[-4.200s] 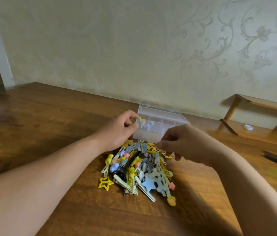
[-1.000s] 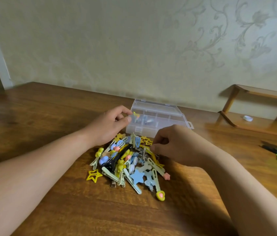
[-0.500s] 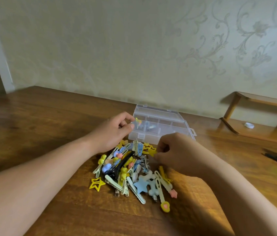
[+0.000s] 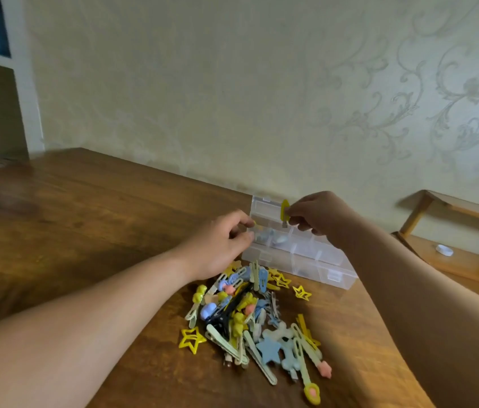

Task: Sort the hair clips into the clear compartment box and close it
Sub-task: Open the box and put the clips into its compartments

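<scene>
While the pile of hair clips (image 4: 232, 315) lies nearest, the left hand (image 4: 217, 245) grips the left end of the clear box (image 4: 315, 270); beyond, the right hand (image 4: 320, 216) pinches a yellow clip (image 4: 285, 210) upright, directly over the far compartments.

1 box (image 4: 315, 267), 1 clip pile (image 4: 241, 316), 1 wooden rack (image 4: 462, 208).
</scene>
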`<state>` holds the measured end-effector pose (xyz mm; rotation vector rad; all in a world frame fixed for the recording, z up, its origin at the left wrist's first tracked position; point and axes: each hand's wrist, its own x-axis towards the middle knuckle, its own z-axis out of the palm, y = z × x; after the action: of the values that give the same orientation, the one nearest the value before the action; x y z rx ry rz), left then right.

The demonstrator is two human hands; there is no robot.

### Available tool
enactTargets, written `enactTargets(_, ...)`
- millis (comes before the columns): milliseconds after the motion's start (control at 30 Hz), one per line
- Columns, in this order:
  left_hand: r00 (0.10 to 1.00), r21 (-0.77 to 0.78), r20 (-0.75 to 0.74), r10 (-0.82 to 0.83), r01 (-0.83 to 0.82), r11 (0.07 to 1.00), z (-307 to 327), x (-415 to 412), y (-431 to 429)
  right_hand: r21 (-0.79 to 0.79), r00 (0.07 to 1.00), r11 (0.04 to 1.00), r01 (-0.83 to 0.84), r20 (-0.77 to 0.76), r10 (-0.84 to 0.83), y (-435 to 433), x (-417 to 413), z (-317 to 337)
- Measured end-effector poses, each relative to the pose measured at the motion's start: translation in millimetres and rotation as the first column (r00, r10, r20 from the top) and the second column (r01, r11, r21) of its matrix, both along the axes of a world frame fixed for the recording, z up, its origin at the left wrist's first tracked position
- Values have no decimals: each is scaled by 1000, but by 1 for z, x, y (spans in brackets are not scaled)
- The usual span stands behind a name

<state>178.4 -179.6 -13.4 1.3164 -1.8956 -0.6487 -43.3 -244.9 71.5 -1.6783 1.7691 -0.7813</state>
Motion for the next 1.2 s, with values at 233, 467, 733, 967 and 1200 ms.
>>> enactTargets(233,999,-2,30,12,-12,1000,-2,0,-4,115,972,992,51,-235,-23,-18,24,-15)
enactTargets(467,1000,10,20,-3,2,1000,-3,-1,-5,85,954,992,93,-293,-65,-29,20,-30)
enactTargets(733,1000,10,9,-9,8,1000,1,-2,0,-140,966,989,52,-244,-85,-3,0,-26)
enactTargets(967,1000,16,25,-9,9,1000,2,-1,3,-387,994,920,-57,-110,16,71,-25,-21)
enactTargets(1200,1000,-2,-11,11,-11,1000,5,0,7,-90,878,905,-417,-296,375,108,-42,-20)
